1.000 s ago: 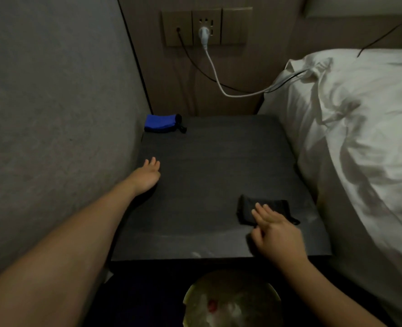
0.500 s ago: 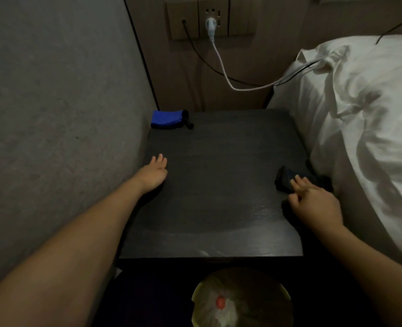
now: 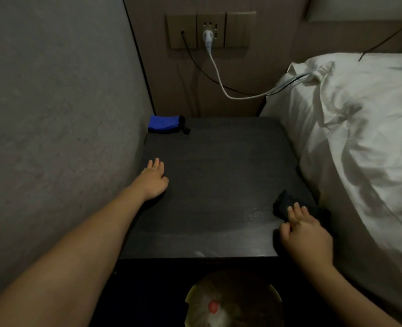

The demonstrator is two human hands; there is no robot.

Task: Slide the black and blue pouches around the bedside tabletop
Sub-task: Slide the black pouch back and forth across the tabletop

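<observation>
Right hand [image 3: 306, 234] presses straight fingers on black pouch [image 3: 283, 205] at the tabletop [image 3: 219, 185] right edge, ungrasped.

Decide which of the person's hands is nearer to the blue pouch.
The left. The left hand lies flat on the tabletop just in front of the blue pouch, apart from it. The right hand is at the near right corner, fingers on the black pouch.

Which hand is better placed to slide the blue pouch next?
Probably the left hand: it rests open on the tabletop, on the blue pouch side. The right hand touches the black pouch.
</observation>
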